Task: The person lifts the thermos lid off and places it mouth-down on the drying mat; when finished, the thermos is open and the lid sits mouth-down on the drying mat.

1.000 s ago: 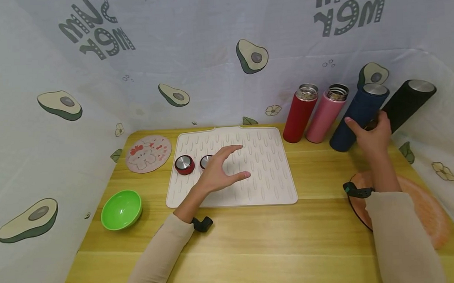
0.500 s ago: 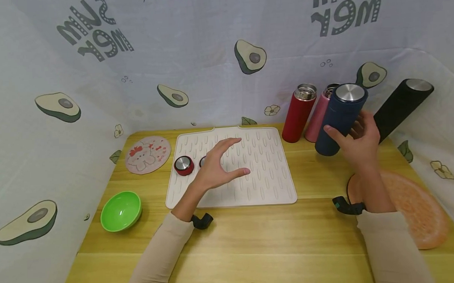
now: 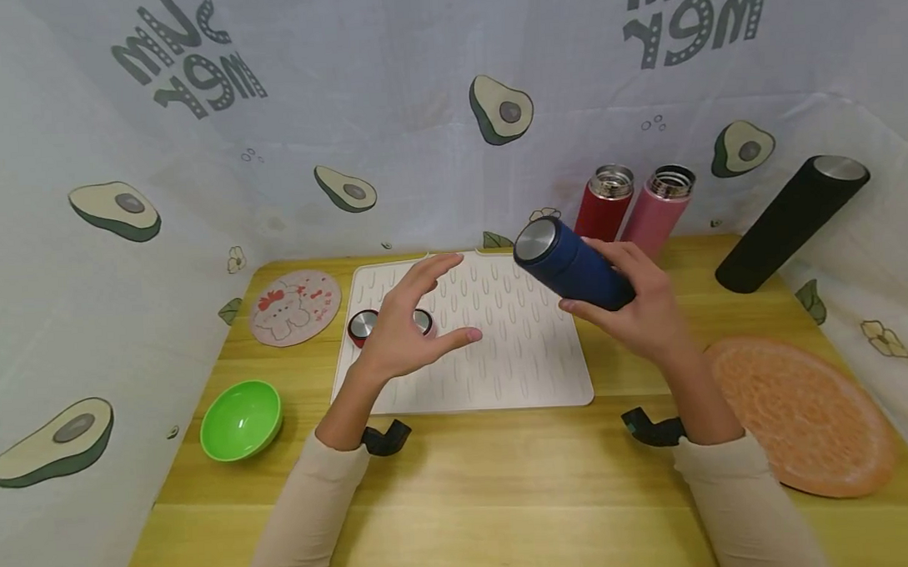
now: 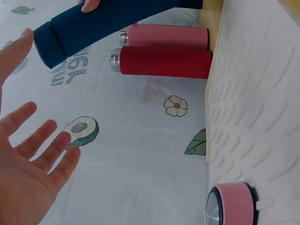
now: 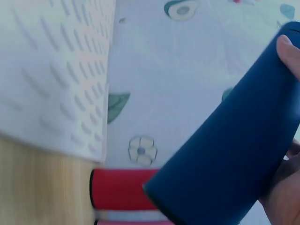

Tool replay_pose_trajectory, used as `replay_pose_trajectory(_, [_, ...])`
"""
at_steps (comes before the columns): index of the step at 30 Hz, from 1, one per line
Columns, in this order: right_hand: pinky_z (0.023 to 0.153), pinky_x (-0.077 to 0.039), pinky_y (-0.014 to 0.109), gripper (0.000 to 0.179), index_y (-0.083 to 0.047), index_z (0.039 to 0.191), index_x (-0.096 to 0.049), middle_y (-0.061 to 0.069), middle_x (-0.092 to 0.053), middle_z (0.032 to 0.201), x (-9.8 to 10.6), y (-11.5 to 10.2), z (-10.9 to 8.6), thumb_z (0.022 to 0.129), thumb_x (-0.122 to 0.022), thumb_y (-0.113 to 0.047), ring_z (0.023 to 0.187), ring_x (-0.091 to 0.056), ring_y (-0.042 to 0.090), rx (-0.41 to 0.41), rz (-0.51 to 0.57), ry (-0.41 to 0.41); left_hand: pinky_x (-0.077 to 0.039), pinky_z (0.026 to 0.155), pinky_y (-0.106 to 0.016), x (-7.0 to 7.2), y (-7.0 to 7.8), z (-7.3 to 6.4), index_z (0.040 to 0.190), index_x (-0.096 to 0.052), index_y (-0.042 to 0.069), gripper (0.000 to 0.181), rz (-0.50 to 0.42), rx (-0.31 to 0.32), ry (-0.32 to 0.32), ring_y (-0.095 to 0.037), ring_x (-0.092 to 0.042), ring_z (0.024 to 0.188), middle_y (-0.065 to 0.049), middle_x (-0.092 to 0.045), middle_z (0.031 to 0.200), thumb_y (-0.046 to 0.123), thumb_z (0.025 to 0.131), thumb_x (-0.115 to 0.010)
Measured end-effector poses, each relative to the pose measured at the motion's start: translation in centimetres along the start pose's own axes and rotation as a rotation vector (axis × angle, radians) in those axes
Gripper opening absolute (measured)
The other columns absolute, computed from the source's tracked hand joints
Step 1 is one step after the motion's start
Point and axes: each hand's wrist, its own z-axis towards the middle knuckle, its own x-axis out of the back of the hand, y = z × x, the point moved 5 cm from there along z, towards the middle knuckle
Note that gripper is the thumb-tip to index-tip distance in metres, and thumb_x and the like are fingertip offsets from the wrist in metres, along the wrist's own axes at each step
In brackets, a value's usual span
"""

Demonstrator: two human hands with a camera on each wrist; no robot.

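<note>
A dark blue thermos (image 3: 577, 267) with a silver-topped lid is in the grip of my right hand (image 3: 641, 306). It is held above the right part of the white ribbed mat (image 3: 516, 348), tilted with its lid toward the left. My left hand (image 3: 399, 331) hovers over the mat with thumb and fingers spread, holding nothing; in the head view a gap parts it from the thermos. Behind that hand, a red lid (image 3: 362, 324) and a pink lid (image 4: 234, 204) sit on the mat, partly covered in the head view.
A lidless red thermos (image 3: 605, 203) and a lidless pink thermos (image 3: 657, 210) stand at the back right. Further right is a black thermos (image 3: 790, 226). An orange round mat (image 3: 812, 421) lies at right. A green bowl (image 3: 241, 420) and a pink round coaster (image 3: 295, 308) are at left.
My right hand has lifted the blue thermos from beside the black one and carried it left, tipping its lid leftward. My left hand has shifted slightly to the left.
</note>
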Motion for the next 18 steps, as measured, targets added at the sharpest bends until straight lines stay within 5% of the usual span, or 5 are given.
replay_pose_trajectory(7, [0.1,-0.051,0.065,0.082,-0.026,0.146,-0.059,0.008,-0.06,0.143,-2.4,-2.1,0.2,0.072,-0.095,-0.02,0.128,-0.056,0.032,0.103,-0.02,-0.136,-0.051,0.111,-0.041,0.8,1.4,-0.3,0.155,-0.045,0.031,0.089,-0.027,-0.037,-0.003,-0.016,-0.051,0.138,0.01,-0.046,0.157,0.031,0.079,-0.091])
replay_pose_trajectory(18, [0.085,-0.061,0.046,0.081,-0.023,0.145,-0.059,0.005,-0.069,0.131,-4.4,-5.5,-0.3,0.074,-0.093,-0.038,0.108,-0.066,0.025,0.228,-0.112,-0.339,-0.052,0.11,-0.037,0.4,2.5,-0.7,0.156,-0.046,0.022,0.079,-0.102,-0.125,-0.113,-0.014,-0.046,0.145,0.003,-0.045,0.16,0.021,0.087,-0.084])
